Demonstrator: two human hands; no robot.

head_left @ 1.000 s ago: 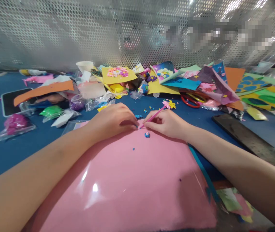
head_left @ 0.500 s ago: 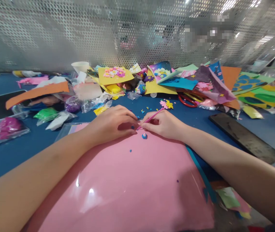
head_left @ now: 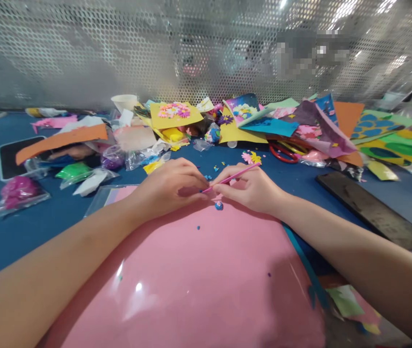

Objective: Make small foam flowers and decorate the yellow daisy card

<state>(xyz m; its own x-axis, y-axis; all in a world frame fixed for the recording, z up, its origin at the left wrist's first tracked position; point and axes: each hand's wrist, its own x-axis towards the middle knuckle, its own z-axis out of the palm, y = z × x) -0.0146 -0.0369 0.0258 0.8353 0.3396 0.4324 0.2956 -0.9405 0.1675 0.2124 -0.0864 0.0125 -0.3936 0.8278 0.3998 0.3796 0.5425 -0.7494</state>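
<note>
Head view looks down on two bare forearms that reach forward over a large pink sheet (head_left: 191, 280), which lies on a blue surface (head_left: 28, 251). The right hand (head_left: 251, 189) has a closed grip on a thin pink stick (head_left: 233, 177), held between thumb and fingers like a pencil, and the tip of the stick points to the left, at the fingertips of the other hand. The left hand (head_left: 169, 188) is curved, with its fingers close together just beside that tip; if it holds some very small piece, I cannot tell. A small blue clay ball (head_left: 219, 205) sits on the pink sheet, just below the two hands and near its top edge, and a few tiny blue crumbs (head_left: 198, 227) lie on the sheet too. Just past the hands, on the blue surface, are small pink and yellow foam flowers (head_left: 251, 157). Farther away lie red-handled scissors (head_left: 283, 152), a clear bag of green clay (head_left: 75, 170), a bag of magenta clay (head_left: 19, 192), a long dark board (head_left: 372, 210) and a pile of coloured craft paper (head_left: 300, 125), all in front of a perforated metal screen (head_left: 155, 48).
</note>
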